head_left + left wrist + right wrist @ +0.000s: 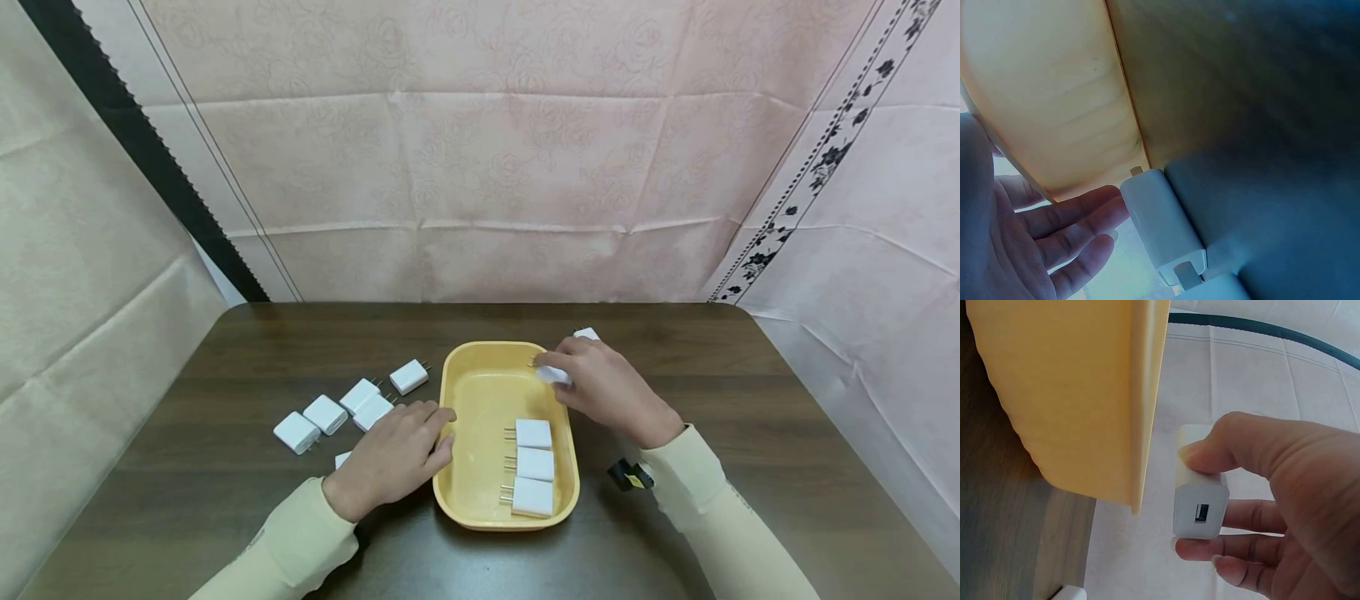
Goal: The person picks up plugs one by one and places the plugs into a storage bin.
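My right hand [603,383] pinches a white USB wall charger [1200,509] between thumb and fingers, above the tray's far right rim. Its USB port faces the right wrist camera. The yellow tray [472,467] holds three more white chargers [534,464] in a column along its right side, prongs pointing left. My left hand [397,454] rests at the tray's left rim, thumb and index finger reaching over it. In the left wrist view, the other fingers lie loosely outside the tray wall, close to a charger [1163,225].
Several white chargers [325,414] lie on the brown table [225,492] left of the tray, one partly hidden by my left hand. Another charger [587,333] shows just beyond my right hand. A pale cloth [487,167] hangs behind the table.
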Motion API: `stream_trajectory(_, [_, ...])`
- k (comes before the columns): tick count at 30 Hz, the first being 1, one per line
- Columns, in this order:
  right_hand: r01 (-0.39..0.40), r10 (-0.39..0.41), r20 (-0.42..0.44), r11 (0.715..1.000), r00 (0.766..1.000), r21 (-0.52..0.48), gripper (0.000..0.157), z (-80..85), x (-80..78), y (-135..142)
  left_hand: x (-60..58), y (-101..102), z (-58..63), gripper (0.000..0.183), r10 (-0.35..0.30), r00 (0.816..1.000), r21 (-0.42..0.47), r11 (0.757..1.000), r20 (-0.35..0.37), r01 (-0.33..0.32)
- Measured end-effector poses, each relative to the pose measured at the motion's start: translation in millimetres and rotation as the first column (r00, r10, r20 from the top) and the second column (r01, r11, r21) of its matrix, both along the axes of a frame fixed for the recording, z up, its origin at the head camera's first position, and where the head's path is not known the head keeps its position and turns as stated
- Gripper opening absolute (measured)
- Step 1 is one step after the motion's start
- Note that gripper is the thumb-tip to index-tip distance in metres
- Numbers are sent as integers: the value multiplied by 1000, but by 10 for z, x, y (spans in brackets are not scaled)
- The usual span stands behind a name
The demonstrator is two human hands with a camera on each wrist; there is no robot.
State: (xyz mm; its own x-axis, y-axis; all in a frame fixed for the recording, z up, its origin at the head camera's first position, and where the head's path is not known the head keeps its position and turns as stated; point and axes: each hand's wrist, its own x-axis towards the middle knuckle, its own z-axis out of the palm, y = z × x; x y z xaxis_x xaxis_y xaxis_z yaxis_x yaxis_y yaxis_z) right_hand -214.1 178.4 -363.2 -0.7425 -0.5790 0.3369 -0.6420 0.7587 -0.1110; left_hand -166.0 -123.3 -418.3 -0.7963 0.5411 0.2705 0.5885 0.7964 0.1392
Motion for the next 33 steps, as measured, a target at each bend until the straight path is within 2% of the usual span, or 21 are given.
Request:
stream_trajectory(8, [-52, 52, 1, 999, 999, 2, 38, -24, 29, -79, -5, 7, 4, 35, 6, 1000, -12, 1000, 9, -6])
stream_trajectory(17, [-130, 130, -2, 991, 992, 39, 39, -122, 23, -144, 1, 9, 3, 35, 13, 1000, -12, 1000, 20, -13])
stream_trajectory(26, [-122, 115, 94, 990, 989, 73, 37, -167, 34, -215, 4, 9, -1, 35, 15, 1000, -15, 1000, 15, -15])
stream_trajectory(33, [-118, 110, 99, 989, 989, 84, 37, -210, 17, -215, 6, 11, -1, 34, 5, 1000, -11, 1000, -4, -5])
